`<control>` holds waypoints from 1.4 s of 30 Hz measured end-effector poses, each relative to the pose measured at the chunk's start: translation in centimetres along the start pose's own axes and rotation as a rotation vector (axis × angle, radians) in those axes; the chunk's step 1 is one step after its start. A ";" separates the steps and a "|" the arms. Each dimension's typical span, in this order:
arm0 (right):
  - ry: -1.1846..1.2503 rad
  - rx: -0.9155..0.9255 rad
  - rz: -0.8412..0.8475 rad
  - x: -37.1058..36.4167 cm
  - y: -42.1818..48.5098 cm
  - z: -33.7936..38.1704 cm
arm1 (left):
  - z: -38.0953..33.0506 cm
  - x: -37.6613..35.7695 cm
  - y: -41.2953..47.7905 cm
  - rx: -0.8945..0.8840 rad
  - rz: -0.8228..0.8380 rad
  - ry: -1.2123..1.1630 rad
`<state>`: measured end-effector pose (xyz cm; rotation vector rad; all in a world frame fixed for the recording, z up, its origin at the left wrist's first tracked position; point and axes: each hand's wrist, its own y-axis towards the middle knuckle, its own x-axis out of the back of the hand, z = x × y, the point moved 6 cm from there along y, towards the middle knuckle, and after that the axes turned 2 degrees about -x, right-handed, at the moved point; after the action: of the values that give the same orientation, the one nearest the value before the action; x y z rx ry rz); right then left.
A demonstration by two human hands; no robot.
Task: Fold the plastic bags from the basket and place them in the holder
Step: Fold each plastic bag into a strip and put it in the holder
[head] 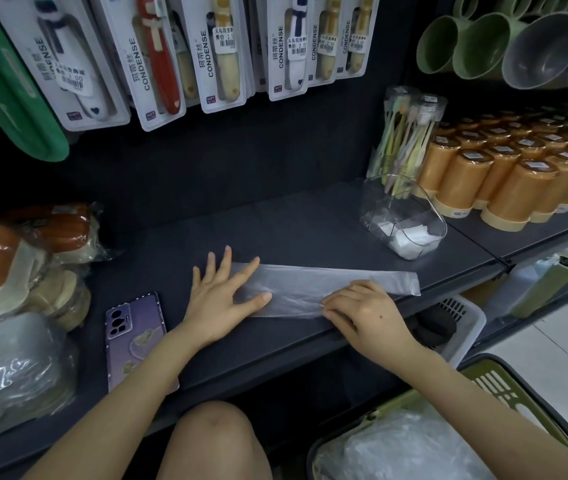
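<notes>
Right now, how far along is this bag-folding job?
Some is done: a few folded white bags already sit in the clear holder. In hand: one plastic bag lies on the shelf as a long strip, the left hand pressing it flat, the right hand pinching its near edge. Left: folding that strip small, plus the heap of bags in the green basket.

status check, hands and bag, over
Left hand flat on plastic bag, right hand pinches its near edge. Bag a long strip on shelf. Phone off to left.
</notes>
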<state>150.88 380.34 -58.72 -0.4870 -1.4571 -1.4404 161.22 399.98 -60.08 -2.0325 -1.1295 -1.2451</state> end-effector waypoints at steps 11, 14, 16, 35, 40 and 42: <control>0.333 -0.545 0.353 -0.7 4.6 -4.4 | 1.8 2.7 0.8 0.062 -0.110 -0.393; 0.423 -0.633 0.348 -1.3 5.4 -5.4 | 2.3 2.6 1.7 0.143 -0.110 -0.423; 0.472 -0.703 0.333 -1.4 5.4 -5.9 | 2.3 2.4 1.9 0.160 -0.077 -0.415; 0.241 -0.757 0.383 -2.1 5.7 -6.4 | -2.2 -2.2 1.1 -0.008 -0.054 0.303; 0.158 -0.740 0.369 -2.1 5.6 -6.3 | -1.3 -3.1 1.4 0.077 0.001 0.320; 0.159 -0.753 0.379 -2.1 5.6 -6.3 | -1.3 -3.1 1.3 0.082 0.001 0.326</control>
<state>158.71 376.53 -58.83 -1.0209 -0.6067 -1.6323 160.97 397.08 -62.24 -1.6929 -1.0041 -1.4412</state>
